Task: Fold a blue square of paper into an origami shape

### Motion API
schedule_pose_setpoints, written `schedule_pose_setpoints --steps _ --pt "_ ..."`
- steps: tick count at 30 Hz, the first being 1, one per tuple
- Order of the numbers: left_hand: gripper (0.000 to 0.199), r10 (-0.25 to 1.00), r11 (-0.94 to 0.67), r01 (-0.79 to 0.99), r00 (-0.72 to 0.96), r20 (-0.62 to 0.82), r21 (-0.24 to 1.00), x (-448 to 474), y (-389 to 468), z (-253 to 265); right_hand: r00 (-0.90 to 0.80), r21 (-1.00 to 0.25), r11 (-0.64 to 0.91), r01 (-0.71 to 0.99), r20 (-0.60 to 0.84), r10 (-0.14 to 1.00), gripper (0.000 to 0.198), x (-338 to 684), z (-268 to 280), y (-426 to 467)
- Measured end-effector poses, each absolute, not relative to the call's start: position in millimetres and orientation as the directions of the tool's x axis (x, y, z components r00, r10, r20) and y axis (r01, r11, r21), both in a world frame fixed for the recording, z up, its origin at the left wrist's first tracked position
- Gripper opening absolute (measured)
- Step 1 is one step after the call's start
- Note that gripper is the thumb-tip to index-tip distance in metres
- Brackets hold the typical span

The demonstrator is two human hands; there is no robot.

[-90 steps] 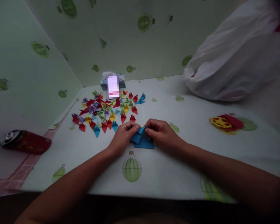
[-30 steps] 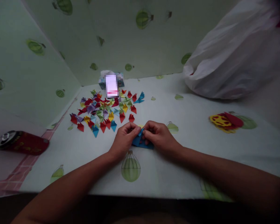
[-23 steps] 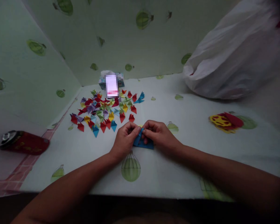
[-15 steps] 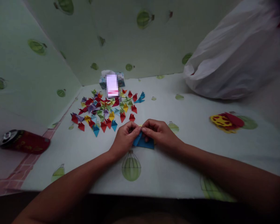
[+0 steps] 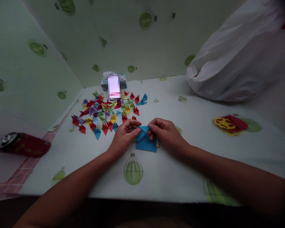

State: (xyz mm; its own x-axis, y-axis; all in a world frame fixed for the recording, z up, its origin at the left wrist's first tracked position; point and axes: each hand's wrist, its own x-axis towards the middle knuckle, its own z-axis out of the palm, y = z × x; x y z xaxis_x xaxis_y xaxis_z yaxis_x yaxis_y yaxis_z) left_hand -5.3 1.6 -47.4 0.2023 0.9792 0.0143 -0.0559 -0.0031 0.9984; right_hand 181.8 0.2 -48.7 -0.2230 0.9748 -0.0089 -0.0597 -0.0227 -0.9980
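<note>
My left hand (image 5: 123, 135) and right hand (image 5: 163, 132) have slid up from half a second ago, both pinching the top edge of the blue paper (image 5: 146, 141). More of it shows now, flat on the table (image 5: 171, 171); a fold looks pressed. Folded pieces (image 5: 104, 110) lie just beyond.

No word, number or brand can be read anywhere. The red cylindrical can (image 5: 23, 144) lying on its side at the left carries yellowish markings too small and dim to make out. The small patterned box (image 5: 114, 83) by the back wall has its front blurred out. The white table covering (image 5: 192, 152) bears only green balloon pictures, no lettering.
</note>
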Motion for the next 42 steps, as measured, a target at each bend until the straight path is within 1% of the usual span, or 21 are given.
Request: schedule_pose_setpoints --steps 9,15,19,22,24,29,33,42 --pt "0.011 0.986 -0.097 0.023 0.139 0.093 0.995 -5.6 0.1 -43.7 -0.245 -0.982 -0.089 -0.165 -0.046 0.969 0.024 179.6 -48.3 -1.6" --pt "0.007 0.99 -0.118 0.059 0.085 0.113 0.991 -3.2 -3.3 -39.1 -0.268 -0.971 -0.107 -0.214 -0.047 0.962 0.026 178.6 -48.7 -4.1" --pt "0.008 0.988 -0.119 0.049 0.1 0.114 0.992 -3.3 -1.7 -41.3 -0.27 -0.985 -0.059 -0.162 -0.014 0.963 0.025 179.3 -48.1 -3.4" --pt "0.018 0.981 -0.122 0.032 0.155 0.115 0.992 -4.0 0.4 -44.2 -0.249 -0.995 0.001 -0.096 0.025 0.968 0.025 180.5 -48.1 -2.4" --pt "0.02 0.976 -0.124 0.043 0.184 0.114 0.991 -4.3 0.6 -45.0 -0.242 -0.996 0.009 -0.084 0.029 0.97 0.024 181.0 -48.1 -2.4" --pt "0.011 0.983 -0.127 0.077 0.145 0.115 0.989 -4.0 -1.5 -43.3 -0.266 -0.996 -0.026 -0.082 -0.003 0.964 0.025 180.8 -46.8 -3.8" --pt "0.013 0.983 -0.126 0.054 0.139 0.118 0.991 -4.1 -2.2 -41.9 -0.28 -0.996 -0.038 -0.077 -0.015 0.96 0.026 180.8 -46.6 -2.9" --pt "0.008 0.985 -0.139 0.097 0.121 0.127 0.986 -5.4 -1.5 -39.4 -0.291 -0.992 -0.057 -0.114 -0.022 0.957 0.027 180.2 -48.1 -4.3"
